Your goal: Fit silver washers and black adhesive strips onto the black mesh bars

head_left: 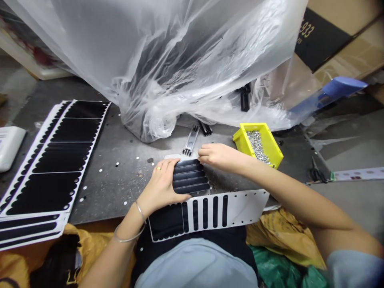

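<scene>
While pressed, ribbed black foam (pixel 189 176), perhaps

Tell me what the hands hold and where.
A black slatted strip: the left hand clasps its left edge, the right hand its top right corner.

At about one o'clock from the table, on a black label (pixel 322 40) of a cardboard box (pixel 354 24), I can read gold digits (pixel 307 29) ending in "933". The sign before them is cut, not clear.
</scene>
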Demonstrator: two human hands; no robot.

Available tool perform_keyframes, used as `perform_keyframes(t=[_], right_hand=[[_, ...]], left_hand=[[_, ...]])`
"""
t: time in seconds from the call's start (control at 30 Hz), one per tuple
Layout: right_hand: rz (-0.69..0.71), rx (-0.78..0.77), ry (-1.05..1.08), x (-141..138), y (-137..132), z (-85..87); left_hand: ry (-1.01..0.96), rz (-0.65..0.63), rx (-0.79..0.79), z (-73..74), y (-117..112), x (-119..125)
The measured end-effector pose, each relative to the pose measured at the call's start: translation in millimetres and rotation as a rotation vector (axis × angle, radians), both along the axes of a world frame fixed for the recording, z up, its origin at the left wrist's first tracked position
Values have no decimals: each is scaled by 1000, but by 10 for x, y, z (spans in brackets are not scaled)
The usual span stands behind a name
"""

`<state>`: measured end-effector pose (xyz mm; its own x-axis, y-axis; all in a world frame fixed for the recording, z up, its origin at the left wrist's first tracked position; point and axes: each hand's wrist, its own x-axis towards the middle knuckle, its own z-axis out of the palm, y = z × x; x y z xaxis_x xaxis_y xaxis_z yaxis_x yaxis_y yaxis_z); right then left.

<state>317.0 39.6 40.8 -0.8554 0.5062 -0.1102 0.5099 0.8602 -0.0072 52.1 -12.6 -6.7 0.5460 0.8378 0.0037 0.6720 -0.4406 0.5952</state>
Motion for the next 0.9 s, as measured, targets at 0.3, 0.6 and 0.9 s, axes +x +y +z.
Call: perform_keyframes(t=[0.3, 0.6, 0.9], right_hand=[[199, 189, -83, -59, -107, 51], [-181, -281, 517, 43, -33, -23], [-420, -455, 685, 24, -82, -283]], left_hand=[[-47, -12, 14, -12, 9, 24], [-50, -24, -19, -13, 15, 9], [-36, -6, -22, 20, 1, 23]])
